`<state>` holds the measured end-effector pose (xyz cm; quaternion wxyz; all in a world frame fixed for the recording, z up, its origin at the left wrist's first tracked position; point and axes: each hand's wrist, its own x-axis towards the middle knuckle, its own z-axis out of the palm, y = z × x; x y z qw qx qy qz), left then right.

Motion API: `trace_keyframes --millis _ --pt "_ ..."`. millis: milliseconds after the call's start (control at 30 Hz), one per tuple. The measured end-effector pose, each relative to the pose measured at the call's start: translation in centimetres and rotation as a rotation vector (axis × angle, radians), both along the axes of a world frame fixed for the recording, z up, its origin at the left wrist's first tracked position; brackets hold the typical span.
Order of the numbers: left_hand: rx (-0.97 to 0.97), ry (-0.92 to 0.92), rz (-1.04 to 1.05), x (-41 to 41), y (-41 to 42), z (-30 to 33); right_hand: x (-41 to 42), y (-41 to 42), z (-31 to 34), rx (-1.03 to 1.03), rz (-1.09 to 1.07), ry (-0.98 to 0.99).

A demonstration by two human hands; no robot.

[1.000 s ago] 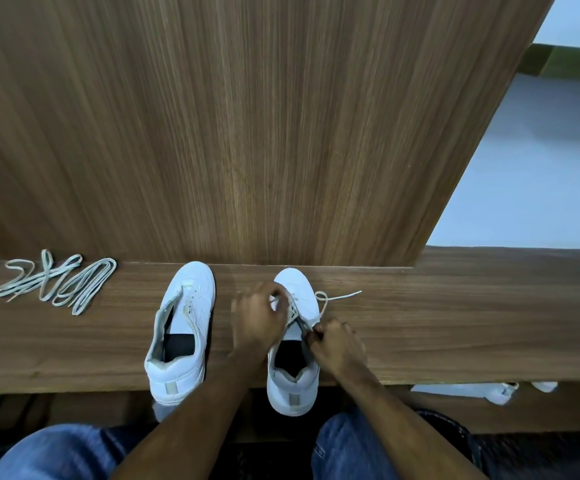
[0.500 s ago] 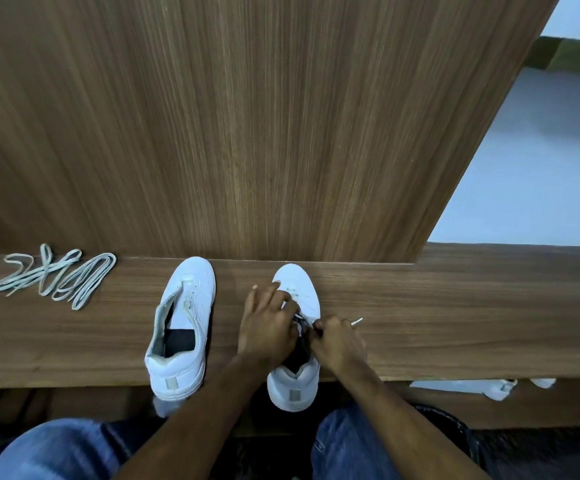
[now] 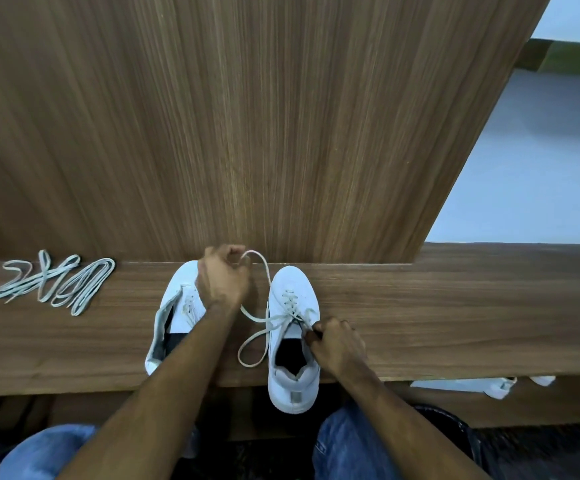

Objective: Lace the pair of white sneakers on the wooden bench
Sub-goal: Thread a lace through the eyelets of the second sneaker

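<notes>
The left hand [image 3: 224, 278] pinches the shoelace [image 3: 264, 271], drawing slack up-frame, while the right hand [image 3: 337, 344] grips the right sneaker's [image 3: 293, 341] eyelet edge, steadying it.

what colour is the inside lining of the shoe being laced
Black, inside the right sneaker, seen in the head view.

1 head view looks forward and steeply down, close over the wooden bench [image 3: 454, 306].
</notes>
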<state>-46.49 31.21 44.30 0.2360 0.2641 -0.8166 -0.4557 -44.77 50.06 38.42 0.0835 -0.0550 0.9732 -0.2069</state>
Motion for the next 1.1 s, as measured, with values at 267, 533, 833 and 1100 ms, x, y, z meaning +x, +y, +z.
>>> trace_keyframes --millis 267,533,833,1100 --pt "-0.748 -0.204 -0.571 2.5 4.4 -6.2 0.2 0.0 0.5 0.006 -0.010 0.002" --pt "-0.944 -0.039 -0.400 1.6 3.3 -5.0 0.3 0.0 0.8 0.018 -0.011 0.009" --pt "-0.314 0.115 0.033 0.1 -0.2 -0.4 0.3 0.1 0.5 0.002 -0.029 0.000" --pt "-0.507 -0.338 -0.431 3.8 3.0 -4.8 0.3 0.2 0.5 0.019 -0.010 0.020"
